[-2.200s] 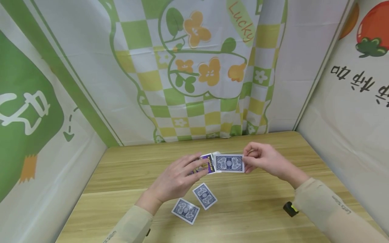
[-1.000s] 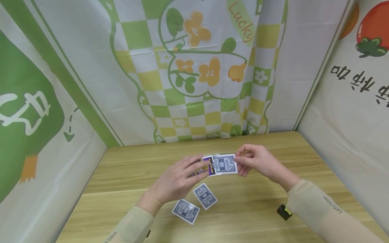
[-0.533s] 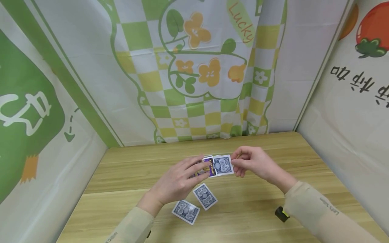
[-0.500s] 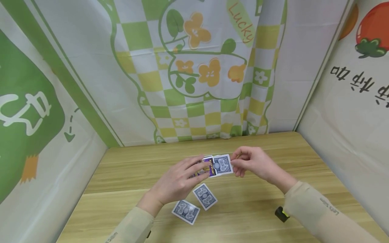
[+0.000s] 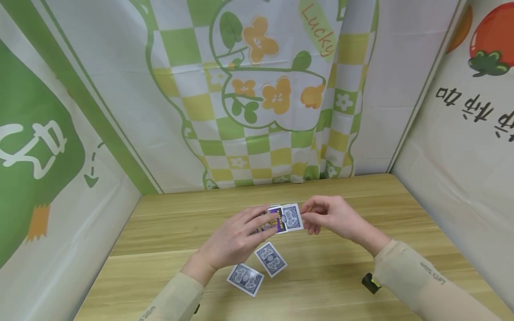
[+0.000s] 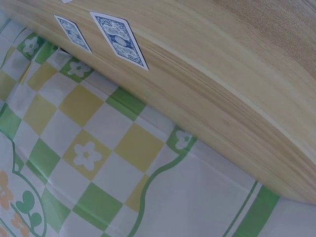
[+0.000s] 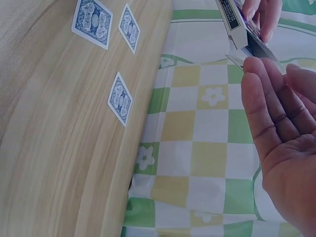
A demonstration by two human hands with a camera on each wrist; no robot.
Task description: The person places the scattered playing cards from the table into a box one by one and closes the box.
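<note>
Card [image 5: 293,217]: where a couple of seconds ago we could see nearly all of its blue back, we now get only about half, with the rest tucked into the card box [image 5: 280,220]
Right hand [image 5: 335,218]: it has come in closer to the card box, thumb and fingertips pinching the card's outer edge; the right wrist view shows us fingers lying fairly straight, side by side
Left hand [image 5: 233,238]: pretty much where it was, fingers a bit spread across the purple front and gripping the card box; we can't see the thumb from the head view
Inside the card box: the card goes in at the end facing the right hand, and we can't tell what else is in there
Loose cards [image 5: 271,259]: the two in the head view lie back up in the same spots as before, on our side of the card box; the right wrist view gives us three
Table [image 5: 321,263]: light wood with a streaky grain
Curtain [image 5: 257,156]: green and yellow checks, orange flowers and the word "Lucky", hanging behind the table
Right wall [image 5: 453,147]: white, with a tomato print [image 5: 491,40] and black lettering
Left wall [image 5: 36,107]: big green patch with white writing
</note>
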